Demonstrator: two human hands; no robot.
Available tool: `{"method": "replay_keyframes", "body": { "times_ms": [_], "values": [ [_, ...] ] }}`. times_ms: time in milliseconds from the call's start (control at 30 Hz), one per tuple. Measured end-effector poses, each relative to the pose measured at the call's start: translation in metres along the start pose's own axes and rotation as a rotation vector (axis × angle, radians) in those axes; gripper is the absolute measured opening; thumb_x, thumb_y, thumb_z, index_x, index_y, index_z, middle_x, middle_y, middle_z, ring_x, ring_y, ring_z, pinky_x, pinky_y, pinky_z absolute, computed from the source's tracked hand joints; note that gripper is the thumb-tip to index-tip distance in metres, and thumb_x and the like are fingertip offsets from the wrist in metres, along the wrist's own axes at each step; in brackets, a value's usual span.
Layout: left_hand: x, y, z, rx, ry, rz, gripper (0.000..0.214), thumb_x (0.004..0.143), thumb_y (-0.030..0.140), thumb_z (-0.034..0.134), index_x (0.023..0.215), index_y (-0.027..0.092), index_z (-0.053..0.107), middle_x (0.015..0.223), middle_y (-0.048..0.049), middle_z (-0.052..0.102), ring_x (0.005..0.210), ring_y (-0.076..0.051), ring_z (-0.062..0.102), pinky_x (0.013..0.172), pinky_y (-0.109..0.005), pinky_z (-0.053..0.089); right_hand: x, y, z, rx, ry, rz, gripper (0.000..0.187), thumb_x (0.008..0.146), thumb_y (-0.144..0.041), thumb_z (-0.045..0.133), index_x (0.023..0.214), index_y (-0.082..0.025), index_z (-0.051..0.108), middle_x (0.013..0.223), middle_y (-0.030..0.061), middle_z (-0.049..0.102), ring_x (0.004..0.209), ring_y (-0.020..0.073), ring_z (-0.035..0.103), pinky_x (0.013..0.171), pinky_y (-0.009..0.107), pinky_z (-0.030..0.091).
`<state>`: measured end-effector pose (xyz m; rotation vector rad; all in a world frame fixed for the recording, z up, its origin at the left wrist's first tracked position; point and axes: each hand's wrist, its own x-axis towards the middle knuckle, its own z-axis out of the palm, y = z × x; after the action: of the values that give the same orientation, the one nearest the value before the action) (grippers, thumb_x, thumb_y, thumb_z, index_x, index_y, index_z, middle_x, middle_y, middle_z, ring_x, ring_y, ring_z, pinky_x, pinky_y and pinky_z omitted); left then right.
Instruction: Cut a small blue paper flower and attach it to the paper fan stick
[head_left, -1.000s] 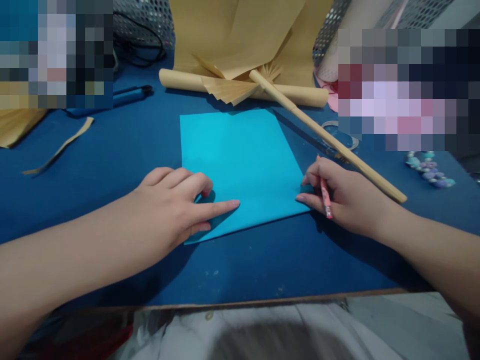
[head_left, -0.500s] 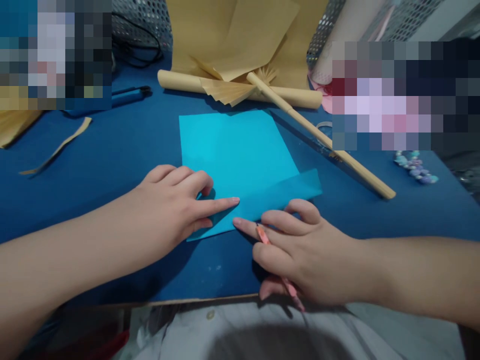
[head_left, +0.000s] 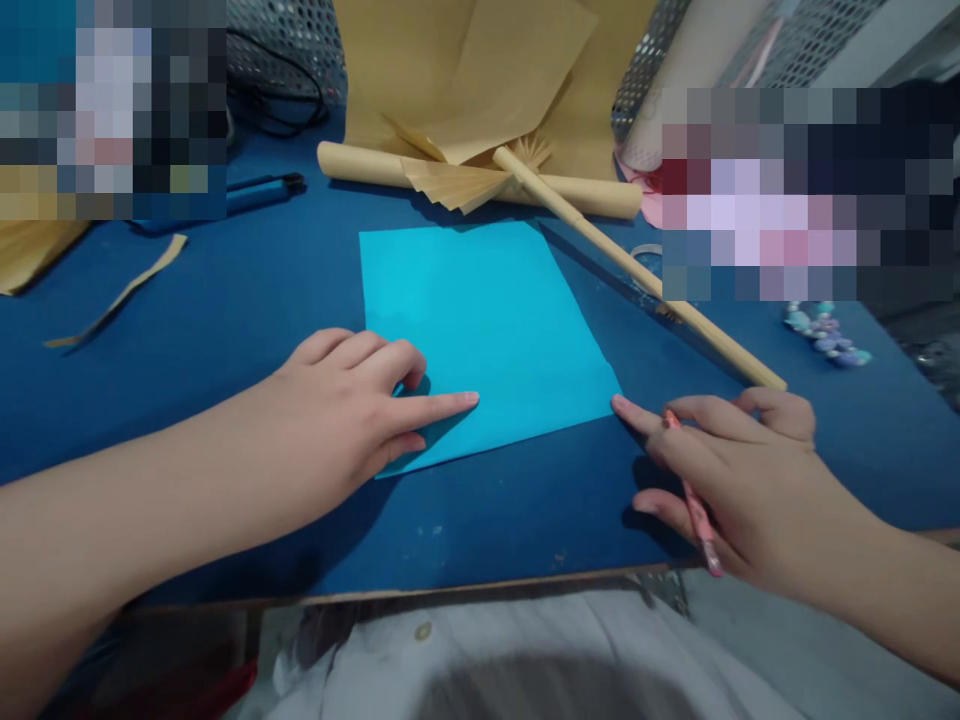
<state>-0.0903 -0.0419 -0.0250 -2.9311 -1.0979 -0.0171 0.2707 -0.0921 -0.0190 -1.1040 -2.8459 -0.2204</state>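
Observation:
A sheet of bright blue paper lies flat on the dark blue table top. My left hand rests on the sheet's lower left part, with the index finger stretched across the paper. My right hand is at the sheet's lower right corner, and its index fingertip touches that corner. That hand holds a pink pencil between its fingers, with the pencil's lower end pointing towards me.
Behind the sheet lie a tan paper fan, a paper roll and a long bamboo stick. A dark blue pen, a tan paper strip and beads lie on the table. Its front edge runs close to me.
The blue flap raised at the sheet's lower right half a second ago now lies flat. My right hand has moved right to the corner, carrying the pencil. My left hand has stayed put.

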Motion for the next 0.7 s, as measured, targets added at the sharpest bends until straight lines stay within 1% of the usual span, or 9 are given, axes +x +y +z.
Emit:
{"method": "replay_keyframes", "body": {
  "times_ms": [100, 167, 200, 233, 300, 367, 433, 533, 700],
  "values": [
    [0.007, 0.012, -0.001, -0.009, 0.076, 0.005, 0.038, 0.103, 0.026, 0.037, 0.128, 0.031, 0.066, 0.108, -0.0081, 0.061, 0.096, -0.026, 0.057, 0.087, -0.047, 0.041, 0.004, 0.005, -0.002, 0.073, 0.017, 0.004, 0.046, 0.103, -0.044, 0.044, 0.13, -0.009, 0.057, 0.091, 0.0122, 0.07, 0.089, 0.0282, 0.065, 0.082, 0.045, 0.033],
    [0.018, 0.026, -0.002, 0.02, 0.13, 0.041, 0.034, 0.103, 0.029, 0.038, 0.111, 0.021, 0.071, 0.108, -0.0094, 0.063, 0.099, -0.028, 0.058, 0.09, -0.047, 0.041, 0.008, 0.008, -0.005, 0.114, 0.019, -0.011, 0.044, 0.104, -0.043, 0.043, 0.127, -0.01, 0.06, 0.088, 0.0105, 0.069, 0.086, 0.0261, 0.065, 0.083, 0.044, 0.032],
    [0.025, 0.035, -0.002, 0.036, 0.135, 0.089, 0.033, 0.103, 0.034, 0.041, 0.109, 0.02, 0.071, 0.107, -0.009, 0.063, 0.1, -0.028, 0.059, 0.09, -0.047, 0.041, 0.01, 0.01, -0.006, 0.125, 0.009, -0.026, 0.042, 0.104, -0.042, 0.043, 0.124, -0.011, 0.062, 0.087, 0.0097, 0.069, 0.085, 0.0249, 0.065, 0.082, 0.043, 0.032],
    [0.032, 0.044, -0.003, 0.032, 0.111, 0.153, 0.033, 0.102, 0.04, 0.045, 0.113, 0.02, 0.07, 0.105, -0.0077, 0.064, 0.097, -0.028, 0.06, 0.088, -0.045, 0.042, 0.011, 0.011, -0.008, 0.129, -0.005, -0.038, 0.04, 0.104, -0.041, 0.043, 0.122, -0.011, 0.063, 0.085, 0.0091, 0.068, 0.083, 0.0239, 0.065, 0.081, 0.042, 0.032],
    [0.048, 0.059, -0.005, 0.023, 0.059, 0.242, 0.047, 0.099, 0.052, 0.049, 0.133, 0.023, 0.062, 0.103, -0.0062, 0.064, 0.095, -0.027, 0.06, 0.08, -0.042, 0.043, 0.012, 0.014, -0.011, 0.116, -0.028, -0.069, 0.039, 0.104, -0.04, 0.043, 0.118, -0.01, 0.064, 0.082, 0.0084, 0.067, 0.079, 0.0228, 0.064, 0.08, 0.041, 0.031],
    [0.06, 0.07, -0.007, 0.026, 0.02, 0.266, 0.06, 0.097, 0.06, 0.046, 0.144, 0.023, 0.055, 0.102, -0.0068, 0.064, 0.096, -0.028, 0.06, 0.077, -0.041, 0.042, 0.012, 0.014, -0.013, 0.086, -0.025, -0.091, 0.04, 0.104, -0.04, 0.042, 0.117, -0.009, 0.064, 0.08, 0.0086, 0.067, 0.078, 0.0226, 0.064, 0.08, 0.041, 0.031],
    [0.065, 0.076, -0.009, 0.028, -0.001, 0.254, 0.063, 0.098, 0.061, 0.042, 0.146, 0.022, 0.054, 0.103, -0.008, 0.064, 0.097, -0.029, 0.06, 0.078, -0.041, 0.042, 0.011, 0.014, -0.012, 0.051, -0.009, -0.1, 0.038, 0.104, -0.038, 0.042, 0.115, -0.009, 0.065, 0.081, 0.0089, 0.069, 0.078, 0.0228, 0.064, 0.082, 0.042, 0.031],
    [0.058, 0.076, -0.013, 0.034, 0.003, 0.219, 0.057, 0.1, 0.056, 0.043, 0.142, 0.022, 0.058, 0.105, -0.0093, 0.062, 0.099, -0.029, 0.059, 0.08, -0.042, 0.043, 0.009, 0.013, -0.009, 0.018, 0.003, -0.107, 0.036, 0.104, -0.036, 0.044, 0.117, -0.009, 0.064, 0.083, 0.0085, 0.071, 0.082, 0.0235, 0.065, 0.084, 0.042, 0.03],
    [0.019, 0.064, -0.016, 0.06, 0.02, 0.119, 0.045, 0.1, 0.047, 0.044, 0.135, 0.029, 0.066, 0.097, -0.0097, 0.061, 0.088, -0.027, 0.057, 0.077, -0.044, 0.043, 0.007, 0.015, -0.009, 0.043, -0.016, -0.114, 0.037, 0.103, -0.036, 0.045, 0.119, -0.008, 0.063, 0.082, 0.008, 0.071, 0.081, 0.0229, 0.063, 0.085, 0.042, 0.03]
  ]
}}
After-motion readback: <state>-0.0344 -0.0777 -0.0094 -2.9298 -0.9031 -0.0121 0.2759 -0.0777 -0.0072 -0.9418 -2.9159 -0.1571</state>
